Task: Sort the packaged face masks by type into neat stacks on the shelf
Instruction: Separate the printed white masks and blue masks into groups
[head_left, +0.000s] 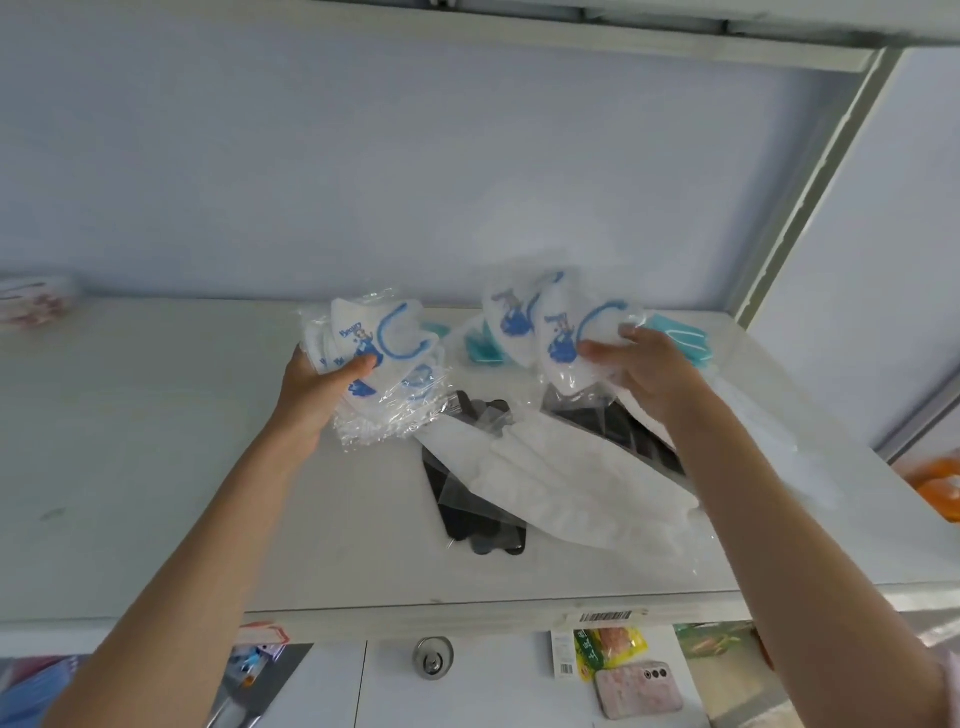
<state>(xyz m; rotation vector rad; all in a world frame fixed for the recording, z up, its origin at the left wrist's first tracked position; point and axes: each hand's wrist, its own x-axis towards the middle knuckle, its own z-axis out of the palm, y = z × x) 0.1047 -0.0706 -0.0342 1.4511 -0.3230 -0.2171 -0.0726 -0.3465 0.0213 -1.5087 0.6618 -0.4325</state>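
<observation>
**Both hands holding blue-printed masks above the shelf**

The left hand (317, 389) grasps a bundle of white, blue-printed masks in crinkled clear wrappers (382, 371), thumb across the front, held just above the white shelf (130, 467) left of centre. The right hand (644, 374) pinches two more blue-printed white masks in clear packets (545, 322), raised toward the far side of the shelf. Beneath and between the hands lies a loose pile: large plain white folded masks in clear film (561, 478) across black packaged masks (467, 519). Teal masks (680, 332) lie at the far right, partly behind the right hand. A pink-and-white packet stack (34, 304) sits at the far left edge. Below the shelf's near edge, a pale phone (639, 691) lies to the right.
</observation>
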